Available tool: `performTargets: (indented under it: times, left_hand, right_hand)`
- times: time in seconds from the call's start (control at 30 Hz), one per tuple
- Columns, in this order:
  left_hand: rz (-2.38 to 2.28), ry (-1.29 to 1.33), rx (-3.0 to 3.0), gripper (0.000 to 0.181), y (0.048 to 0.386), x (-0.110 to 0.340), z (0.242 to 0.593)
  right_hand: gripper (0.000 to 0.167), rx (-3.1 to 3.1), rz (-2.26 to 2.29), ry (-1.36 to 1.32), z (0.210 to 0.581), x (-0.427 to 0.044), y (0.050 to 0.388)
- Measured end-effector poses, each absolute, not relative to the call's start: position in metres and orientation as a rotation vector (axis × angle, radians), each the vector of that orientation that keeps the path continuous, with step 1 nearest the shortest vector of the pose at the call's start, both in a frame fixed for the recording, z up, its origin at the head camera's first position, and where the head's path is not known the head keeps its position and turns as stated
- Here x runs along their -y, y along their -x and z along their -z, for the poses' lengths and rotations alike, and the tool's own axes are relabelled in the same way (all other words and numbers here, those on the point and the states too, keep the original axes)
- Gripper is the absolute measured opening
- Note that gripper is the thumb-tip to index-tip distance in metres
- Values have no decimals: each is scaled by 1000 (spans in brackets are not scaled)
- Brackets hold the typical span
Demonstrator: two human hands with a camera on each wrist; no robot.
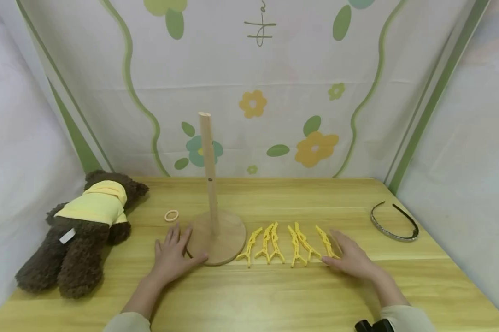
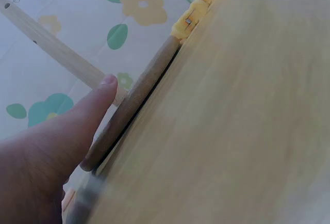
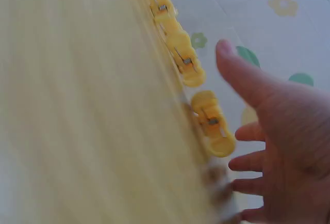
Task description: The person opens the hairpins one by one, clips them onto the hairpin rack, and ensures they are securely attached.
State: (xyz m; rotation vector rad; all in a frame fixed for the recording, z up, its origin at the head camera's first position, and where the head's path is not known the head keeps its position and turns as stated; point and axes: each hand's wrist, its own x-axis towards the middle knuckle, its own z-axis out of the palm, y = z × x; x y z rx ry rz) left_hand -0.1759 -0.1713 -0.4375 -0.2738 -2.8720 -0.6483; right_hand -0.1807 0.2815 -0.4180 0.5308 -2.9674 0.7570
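A wooden stand has a flat round base (image 1: 232, 240) and an upright post (image 1: 209, 161). My left hand (image 1: 172, 256) lies at the left edge of that base, fingers spread, with the thumb reaching over its front rim; the left wrist view shows the thumb beside the post. Right of the stand, several yellow hair clips lie in a row on the table. Closest to my right hand (image 1: 353, 258) is the rightmost hair clip (image 1: 325, 240). The fingers there are extended and hold nothing; in the right wrist view a gap separates the thumb from the hair clip (image 3: 212, 123).
A brown teddy bear (image 1: 93, 203) in a yellow top lies at the left of the wooden table (image 1: 253, 299). Behind the left hand is a small pale ring (image 1: 167, 218). A glittery headband (image 1: 392, 235) lies far right. Patterned fabric (image 1: 216, 60) encloses the table's back and sides.
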Motion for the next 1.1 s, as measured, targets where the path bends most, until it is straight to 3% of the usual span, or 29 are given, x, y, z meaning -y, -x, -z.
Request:
performTargets:
  times: [0.43,0.73,1.1]
  left_hand:
    - [651,282,2895,90,177,171,443]
    - [657,280,2890,89,176,170,440]
    - [646,273,2905,90,176,171,443]
  right_hand:
    - [78,2911,-690,-436,428,-283,178]
    - [57,2880,-922,-379,423,-294,177]
    - [47,2842,-874,-340,428,-305,177]
